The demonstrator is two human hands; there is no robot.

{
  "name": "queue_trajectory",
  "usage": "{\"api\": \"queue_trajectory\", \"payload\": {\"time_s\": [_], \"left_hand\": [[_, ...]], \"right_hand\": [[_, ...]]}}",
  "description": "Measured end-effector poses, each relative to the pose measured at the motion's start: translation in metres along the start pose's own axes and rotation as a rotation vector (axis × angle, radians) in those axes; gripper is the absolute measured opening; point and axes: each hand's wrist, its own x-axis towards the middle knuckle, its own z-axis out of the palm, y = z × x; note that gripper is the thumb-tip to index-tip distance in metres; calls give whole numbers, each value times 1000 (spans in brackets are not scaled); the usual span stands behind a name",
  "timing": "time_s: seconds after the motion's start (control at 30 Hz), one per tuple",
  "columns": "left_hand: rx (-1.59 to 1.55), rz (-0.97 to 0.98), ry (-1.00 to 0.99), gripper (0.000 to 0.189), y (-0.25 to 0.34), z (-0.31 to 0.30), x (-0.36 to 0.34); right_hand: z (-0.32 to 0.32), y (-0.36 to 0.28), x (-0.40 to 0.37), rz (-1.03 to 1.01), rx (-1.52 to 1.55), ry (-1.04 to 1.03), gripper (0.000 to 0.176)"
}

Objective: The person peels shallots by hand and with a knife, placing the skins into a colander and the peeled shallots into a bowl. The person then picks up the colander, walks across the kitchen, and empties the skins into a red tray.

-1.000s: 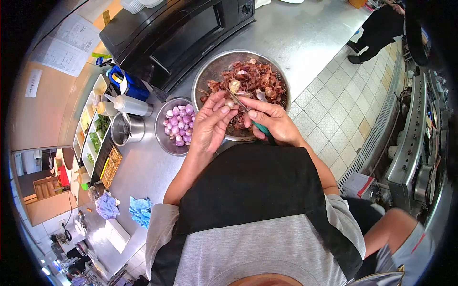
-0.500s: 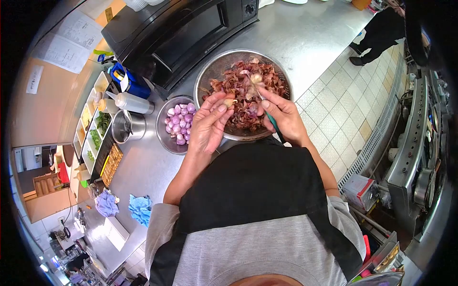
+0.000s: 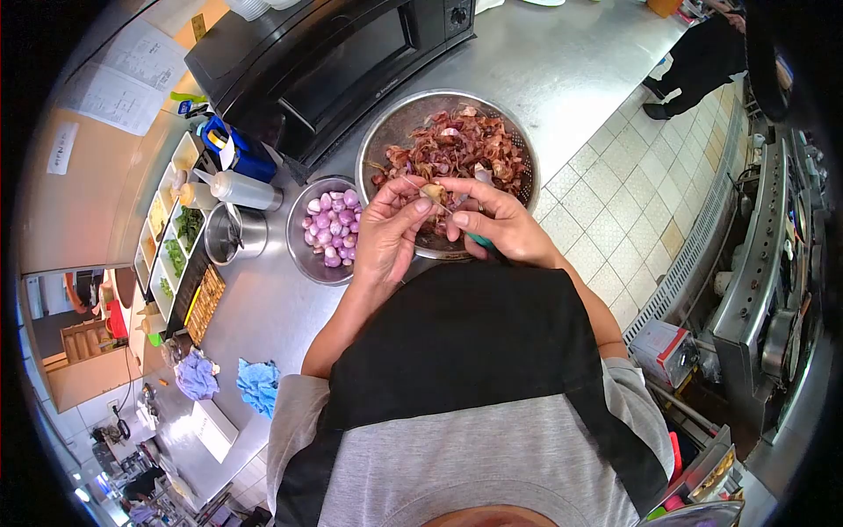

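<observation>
Over the near side of a perforated metal colander, my left hand pinches a small pale-brown shallot between thumb and fingers. My right hand is closed round a green-handled knife, its thin blade against the shallot and its fingertips almost meeting the left ones. Reddish-brown shallot skins fill the colander. To its left, a metal bowl holds several peeled purple shallots.
A black oven stands behind the colander. Left are a metal pot, a squeeze bottle and trays of greens. Blue cloth lies nearer. Another person stands at the far right.
My right hand has moved left and down to my left hand, bringing the knife against the shallot. The pale piece that was at the knife tip is no longer there.
</observation>
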Motion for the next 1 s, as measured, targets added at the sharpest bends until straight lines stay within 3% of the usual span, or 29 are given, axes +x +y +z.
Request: {"api": "queue_trajectory", "payload": {"time_s": [0.07,0.17,0.3,0.5,0.77,1.0], "left_hand": [[19,11,-1,24,-1,-4,1],[13,2,11,23,-1,-5,1],[30,-38,4,24,0,-4,1],[29,-25,48,26,3,1,-1],[258,173,70,29,-3,6,-6],[359,328,96,31,-10,9,-3]], "right_hand": [[-2,-4,0,130,165,-13,42],[-3,-3,-1,153,248,-8,41],[-8,-1,-2,150,243,8,40],[4,-7,-4,4,2,34,44],[12,-3,-5,32,-108,94,45],[17,7,-2,-1,-20,122,44]]}}
